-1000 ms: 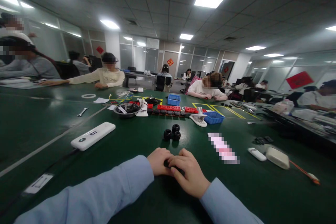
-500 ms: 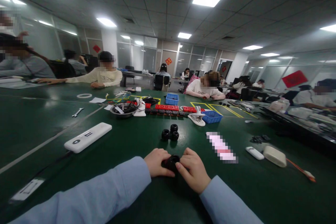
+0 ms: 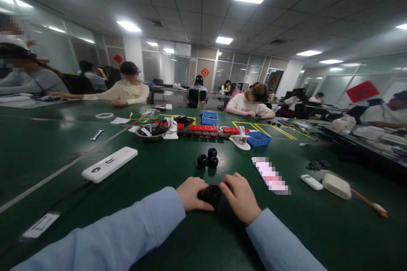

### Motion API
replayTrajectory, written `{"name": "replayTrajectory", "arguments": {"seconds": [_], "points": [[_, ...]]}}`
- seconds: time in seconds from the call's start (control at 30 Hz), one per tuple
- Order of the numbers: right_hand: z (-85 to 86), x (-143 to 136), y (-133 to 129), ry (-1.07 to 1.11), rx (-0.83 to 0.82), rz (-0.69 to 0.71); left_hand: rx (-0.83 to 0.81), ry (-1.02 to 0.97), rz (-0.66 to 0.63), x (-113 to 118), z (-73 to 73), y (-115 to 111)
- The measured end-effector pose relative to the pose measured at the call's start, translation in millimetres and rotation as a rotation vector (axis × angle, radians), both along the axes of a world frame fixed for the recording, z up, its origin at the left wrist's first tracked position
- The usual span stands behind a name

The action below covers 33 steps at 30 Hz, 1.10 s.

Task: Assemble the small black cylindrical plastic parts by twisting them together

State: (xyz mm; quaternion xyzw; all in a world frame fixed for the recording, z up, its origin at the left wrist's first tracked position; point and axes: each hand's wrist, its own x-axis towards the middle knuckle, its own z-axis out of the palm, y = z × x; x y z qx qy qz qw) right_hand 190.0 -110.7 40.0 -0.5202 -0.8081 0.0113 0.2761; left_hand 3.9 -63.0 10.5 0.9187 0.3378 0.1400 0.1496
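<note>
Both hands are wrapped around one small black round part [image 3: 210,194] on the green table [image 3: 159,169], left hand [image 3: 191,194] at its 9 o'clock, right hand [image 3: 242,198] at 3. It's chunky, glossy, ring-like. Three similar black parts [image 3: 208,159] are clustered just past it at 12.

The bench [image 3: 57,152] wears a smooth green mat with a soft sheen. The black round part [image 3: 210,193] looks like matt plastic, the white power strip [image 3: 109,164] glossy plastic, the sleeves [image 3: 127,233] light-blue cloth.
</note>
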Motion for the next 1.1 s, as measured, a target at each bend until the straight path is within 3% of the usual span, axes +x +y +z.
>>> {"name": "replayTrajectory", "arguments": {"seconds": [0.23, 0.43, 1.1], "points": [[5.6, -6.0, -7.3, 0.085, 0.046, 0.066, 0.011, 0.006, -0.007, 0.0, -0.3, 0.7], [6.0, -12.2, -11.6, 0.025, 0.026, 0.111, 0.037, 0.017, -0.002, 0.1, -2.1, 1.9], [5.7, -14.4, -9.9, 0.021, -0.028, 0.096, 0.036, 0.044, 0.022, 2.3, 3.2, -2.7]]}}
